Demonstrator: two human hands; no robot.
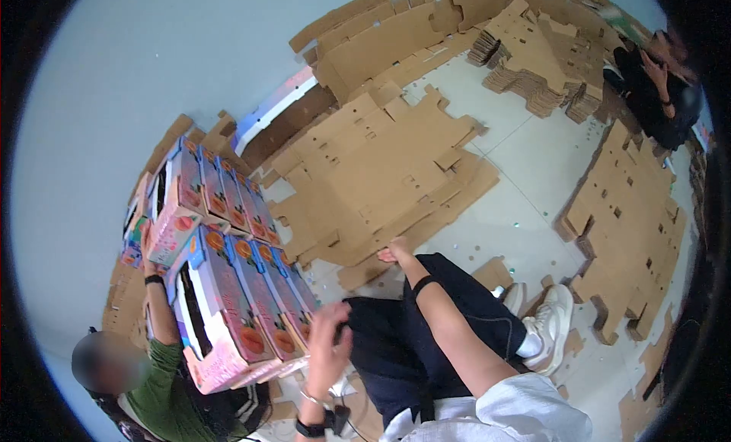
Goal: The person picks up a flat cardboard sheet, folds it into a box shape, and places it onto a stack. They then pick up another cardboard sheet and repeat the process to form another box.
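My left hand (329, 349) is raised with its fingers apart and nothing in it, just beside a row of printed fruit boxes (236, 305). These boxes are pink and blue with orange fruit pictures and have dark openings on the side. My right hand (397, 250) reaches forward past my knee, its fingers loosely apart. It overlaps the near edge of a flat brown cardboard sheet (373, 168) on the floor. No object shows in that hand.
On the left, a person in a green sleeve (156, 377) reaches to another row of boxes (179, 194). Stacked cardboard blanks (533, 54) lie at the back right, near another person (655, 92). More cardboard (628, 221) lies to my right. Small scraps dot the tiled floor (525, 168).
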